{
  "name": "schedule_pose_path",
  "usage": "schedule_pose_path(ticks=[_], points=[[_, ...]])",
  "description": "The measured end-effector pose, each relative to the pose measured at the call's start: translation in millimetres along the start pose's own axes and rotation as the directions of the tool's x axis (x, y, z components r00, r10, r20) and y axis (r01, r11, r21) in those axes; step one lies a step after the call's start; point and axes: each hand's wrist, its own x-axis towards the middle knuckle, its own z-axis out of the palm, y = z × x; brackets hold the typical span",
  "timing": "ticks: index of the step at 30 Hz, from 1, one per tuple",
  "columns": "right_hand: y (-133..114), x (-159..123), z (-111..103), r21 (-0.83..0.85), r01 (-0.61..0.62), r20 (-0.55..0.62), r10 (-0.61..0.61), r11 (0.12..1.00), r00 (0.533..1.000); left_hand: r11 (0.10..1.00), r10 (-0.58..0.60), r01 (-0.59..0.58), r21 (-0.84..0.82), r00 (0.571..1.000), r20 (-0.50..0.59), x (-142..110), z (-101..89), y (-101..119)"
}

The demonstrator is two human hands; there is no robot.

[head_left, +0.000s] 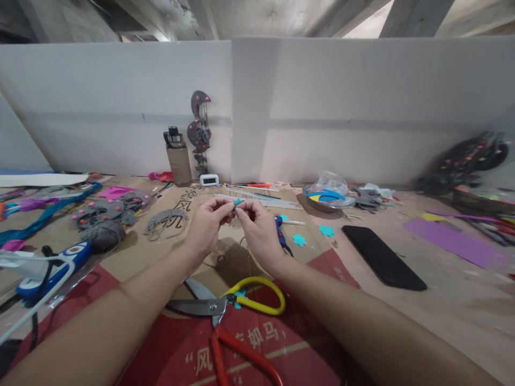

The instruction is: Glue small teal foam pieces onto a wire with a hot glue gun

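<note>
Pinching a small teal piece (237, 202), the left hand (207, 222) and the right hand (257, 228) meet above the cardboard (161, 252) on the table (454, 316). The piece lies at the fingertips, between the two hands, and each grip is closed on it; the fingers cover part of it, so its full shape I cannot tell. Just beside the right hand is a blue glue gun (280, 233), and to the right of it are two teal flower shapes (299, 240). Nearer to the person, below the hands, lie open metal blades (193, 307), red handles (243, 347) and a yellow handle loop (281, 300).
</note>
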Motion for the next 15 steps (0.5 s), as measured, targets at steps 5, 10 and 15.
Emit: schedule_pose_path(ticks=[5, 10, 15], points=[[-0.3, -0.5, 0.2, -0.022, 0.000, -0.007, 0.000, 1.000, 1.000, 0.999, 0.012, -0.011, 0.042, 1.000, -0.022, 0.6, -0.2, -1.3], [-0.4, -0.6, 0.2, -0.050, 0.007, -0.010, -0.007, 0.999, 1.000, 0.997, 0.035, -0.033, 0.070, 0.999, -0.029, 0.6, 0.4, -1.2], [0.0, -0.3, -0.2, -0.072, 0.016, -0.024, -0.018, 0.997, 1.000, 0.991, 0.066, -0.062, 0.122, 0.997, -0.033, 0.7, -0.7, -2.0]])
